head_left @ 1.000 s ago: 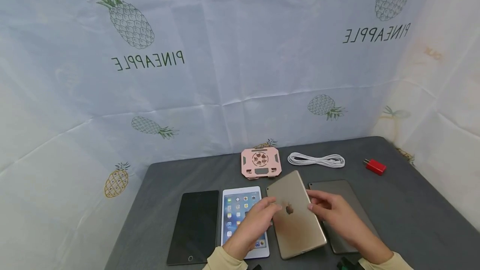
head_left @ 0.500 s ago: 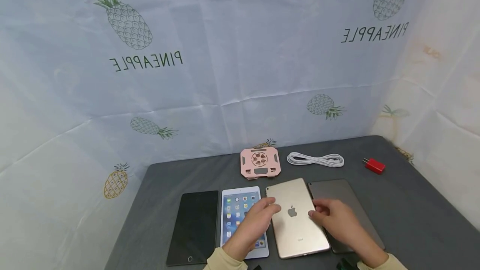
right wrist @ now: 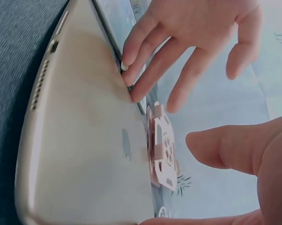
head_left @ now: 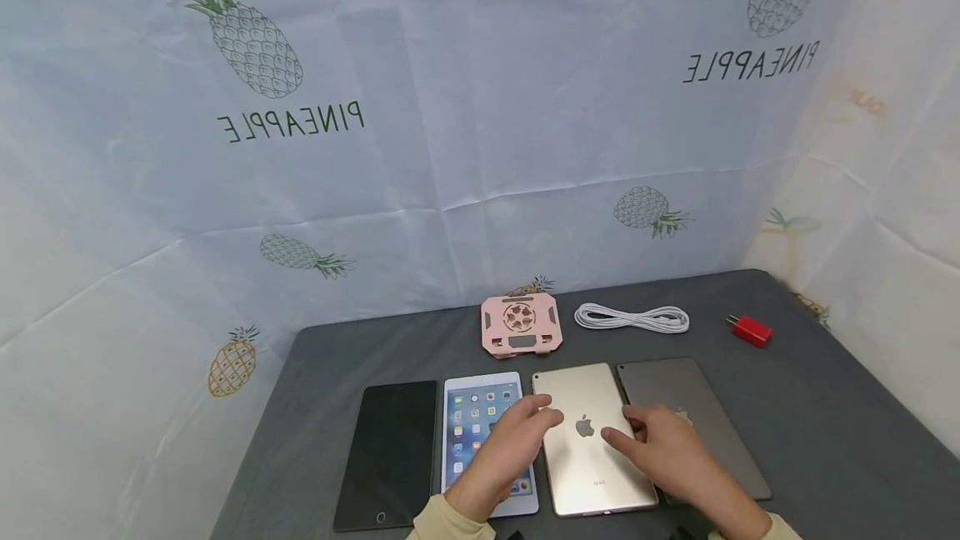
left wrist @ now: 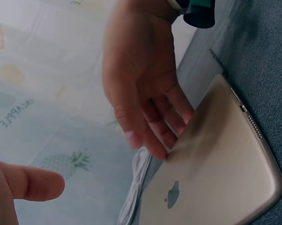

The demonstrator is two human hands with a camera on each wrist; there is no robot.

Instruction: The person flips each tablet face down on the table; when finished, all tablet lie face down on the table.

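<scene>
A gold tablet (head_left: 592, 465) lies back up on the table, its apple logo and port end showing. My left hand (head_left: 510, 448) hovers over a white tablet (head_left: 465, 407) with a lit screen, fingertips at the gold tablet's left edge. In the right wrist view, the fingers of that left hand (right wrist: 192, 42) are spread and fairly straight. At the gold tablet's right edge is my right hand (head_left: 671, 448), its thumb (right wrist: 230, 145) lifted clear of the back. Beneath the right hand, a dark grey tablet (head_left: 675, 386) is partly covered.
A black tablet (head_left: 390, 448) lies at the left of the row. Behind the tablets are a pink stand (head_left: 521, 325), a coiled white cable (head_left: 632, 319) and a red charger plug (head_left: 748, 331). A pineapple-print cloth (head_left: 480, 107) hangs along the table's back edge.
The gold tablet has gone from tilted, right side raised, to lying flat. My right hand has come down with it, and its thumb has come away. The left hand has barely moved.
</scene>
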